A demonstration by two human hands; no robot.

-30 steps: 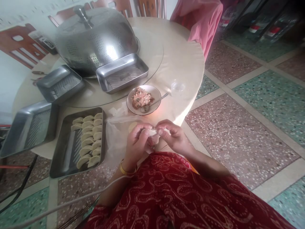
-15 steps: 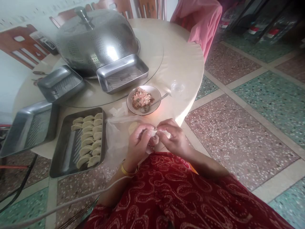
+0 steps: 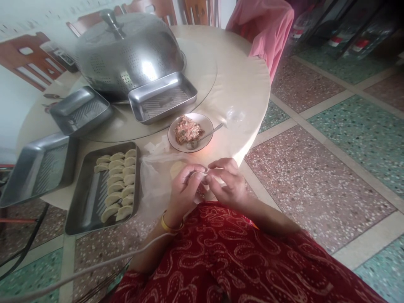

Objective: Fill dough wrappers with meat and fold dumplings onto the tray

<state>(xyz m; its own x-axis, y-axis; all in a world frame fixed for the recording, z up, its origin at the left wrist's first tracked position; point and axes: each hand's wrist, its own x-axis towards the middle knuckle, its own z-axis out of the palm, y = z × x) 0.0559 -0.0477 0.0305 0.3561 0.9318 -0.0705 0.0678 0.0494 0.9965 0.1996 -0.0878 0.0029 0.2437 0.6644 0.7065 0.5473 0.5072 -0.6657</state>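
At the near edge of the counter (image 3: 240, 84), left hand (image 3: 183, 191) and right hand (image 3: 229, 183) pinch one dumpling (image 3: 204, 172) between fingertips — sealing looks underway — so next, likely, careful crimps along its edge, then the tray (image 3: 82, 219) of finished ones

- Your dumpling (image 3: 204, 173) is a small pale piece of dough, mostly hidden, with only a white edge showing.
- It sits pinched between your left hand (image 3: 184, 189) and right hand (image 3: 227, 182), above your lap, just off the table edge.
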